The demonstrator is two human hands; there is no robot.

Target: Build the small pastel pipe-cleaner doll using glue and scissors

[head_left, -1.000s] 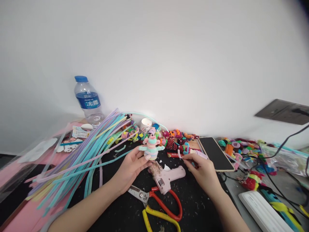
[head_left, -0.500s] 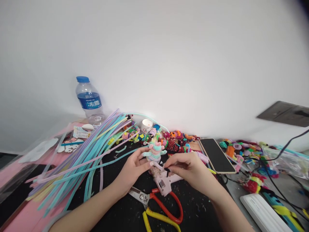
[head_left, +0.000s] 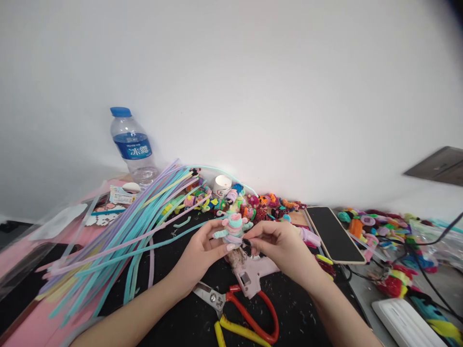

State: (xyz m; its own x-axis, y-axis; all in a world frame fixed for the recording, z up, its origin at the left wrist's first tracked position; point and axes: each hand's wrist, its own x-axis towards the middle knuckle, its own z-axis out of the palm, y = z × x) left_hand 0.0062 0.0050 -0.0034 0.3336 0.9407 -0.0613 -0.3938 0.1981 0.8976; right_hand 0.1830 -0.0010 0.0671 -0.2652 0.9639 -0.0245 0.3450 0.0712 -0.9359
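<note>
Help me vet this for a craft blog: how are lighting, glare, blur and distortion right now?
Head view: soft light, no strong glare on the phone; head view: bottle and wall plate look slanted, probably partly wide-angle distortion; head view: a dark blur cuts the top right corner; head view: the striped figure in the left hand is too small to judge fine focus.

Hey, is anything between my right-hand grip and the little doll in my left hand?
Nothing visible: your right-hand grip is right by the lower right of the doll. The glue gun appears below them, not between.
</note>
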